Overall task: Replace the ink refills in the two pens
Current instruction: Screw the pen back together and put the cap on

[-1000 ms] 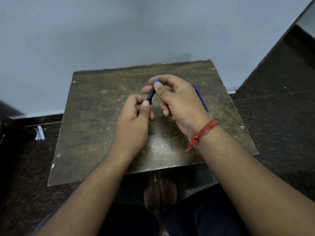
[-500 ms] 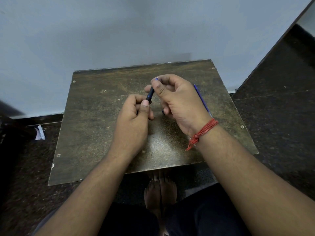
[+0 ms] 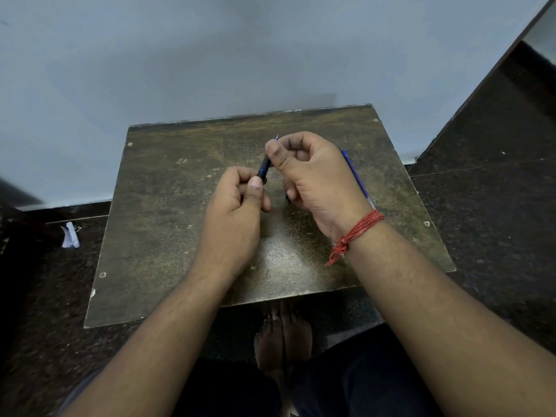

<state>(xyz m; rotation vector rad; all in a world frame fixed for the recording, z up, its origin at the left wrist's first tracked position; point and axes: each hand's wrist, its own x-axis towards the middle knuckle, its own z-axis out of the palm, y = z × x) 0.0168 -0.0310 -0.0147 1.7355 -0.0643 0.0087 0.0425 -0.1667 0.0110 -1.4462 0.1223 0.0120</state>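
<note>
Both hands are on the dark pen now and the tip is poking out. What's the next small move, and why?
Probably keep twisting the front section off. The left hand grips the dark pen barrel, the right hand pinches its front end, and the tip shows above the thumb. The two parts look still joined, so the refill can't come out yet.

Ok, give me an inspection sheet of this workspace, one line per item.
Surface: worn brown board on a dark floor, scuffed, screws at the corners.
Job's things: dark pen held in the air by both hands, fine tip pointing away; blue pen lying on the board behind the right wrist.
Clutter: crumpled white paper on the floor to the left.
Hands: left hand grips the dark pen's lower barrel; right hand pinches its upper end.
Cables: nothing seen.
Surroundings: pale wall behind; bare feet below the board.
</note>
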